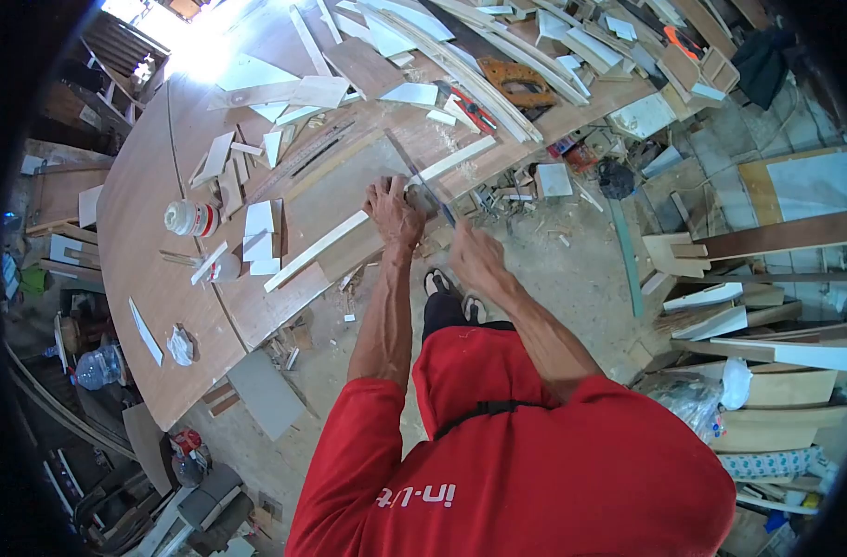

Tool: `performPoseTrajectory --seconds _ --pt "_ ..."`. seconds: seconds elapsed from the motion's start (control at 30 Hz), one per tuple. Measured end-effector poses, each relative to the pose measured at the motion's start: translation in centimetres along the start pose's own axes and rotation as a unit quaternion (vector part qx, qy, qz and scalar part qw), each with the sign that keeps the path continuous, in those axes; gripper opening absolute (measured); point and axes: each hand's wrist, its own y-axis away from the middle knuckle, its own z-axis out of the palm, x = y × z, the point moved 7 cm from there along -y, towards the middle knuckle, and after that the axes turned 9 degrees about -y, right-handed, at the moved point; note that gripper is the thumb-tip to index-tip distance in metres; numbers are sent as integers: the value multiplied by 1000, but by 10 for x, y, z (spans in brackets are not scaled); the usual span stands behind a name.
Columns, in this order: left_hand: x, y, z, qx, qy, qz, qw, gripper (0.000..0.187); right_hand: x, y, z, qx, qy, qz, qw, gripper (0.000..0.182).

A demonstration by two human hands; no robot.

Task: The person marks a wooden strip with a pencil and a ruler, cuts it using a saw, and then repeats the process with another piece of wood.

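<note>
A long pale wood strip [319, 249] lies along the near edge of the workbench. My left hand [395, 212] presses down on it with bent fingers, gripping it against the bench top. In my right hand [477, 252] is a saw [414, 170], its thin dark blade seen nearly edge-on. The blade runs away from me across the strip, just to the right of my left fingers. My right fingers are wrapped around the handle, which they mostly hide. Sawdust is scattered on the bench beyond the strip.
A wooden-handled saw [516, 84] and a red-and-black tool [475, 113] lie among long boards. A white jar [192, 218] and a crumpled bag [180, 344] stand on the left. Offcuts cover the floor [553, 278]; a green strip [626, 255] lies at right.
</note>
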Motion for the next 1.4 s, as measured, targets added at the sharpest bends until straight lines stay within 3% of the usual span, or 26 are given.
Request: performPoseTrajectory --seconds 0.13,0.2,0.4,0.5,0.7,0.83,1.0,1.1,1.3,1.4 --pt "3 -3 -2 -15 -6 10 1000 30 -12 -18 1 -21 0 1 1000 32" --pt "2 -4 -3 -15 -8 12 1000 29 -9 -14 -2 42 1 -43 998 26" --pt "6 0 -3 -28 -1 -7 1000 29 1 -20 7 45 -3 -15 999 27" --pt "7 -2 -6 7 13 -8 1000 21 4 -23 15 73 -20 -22 997 27" --pt "8 -3 -2 0 -1 -13 1000 20 13 16 -2 -2 2 35 999 29" --pt "8 -3 -6 0 -3 -7 1000 20 5 -2 -4 1 0 29 1000 28" --pt "8 0 -5 6 -4 2 1000 22 -1 -23 8 48 -37 -51 997 23" --pt "5 -3 0 8 0 0 1000 24 14 14 0 28 -15 4 999 23" --pt "7 -1 -3 8 -11 19 1000 25 -11 -22 -1 63 -19 -65 996 25" --pt "8 -5 -1 2 -14 9 1000 25 7 13 -5 31 -28 -20 999 25"
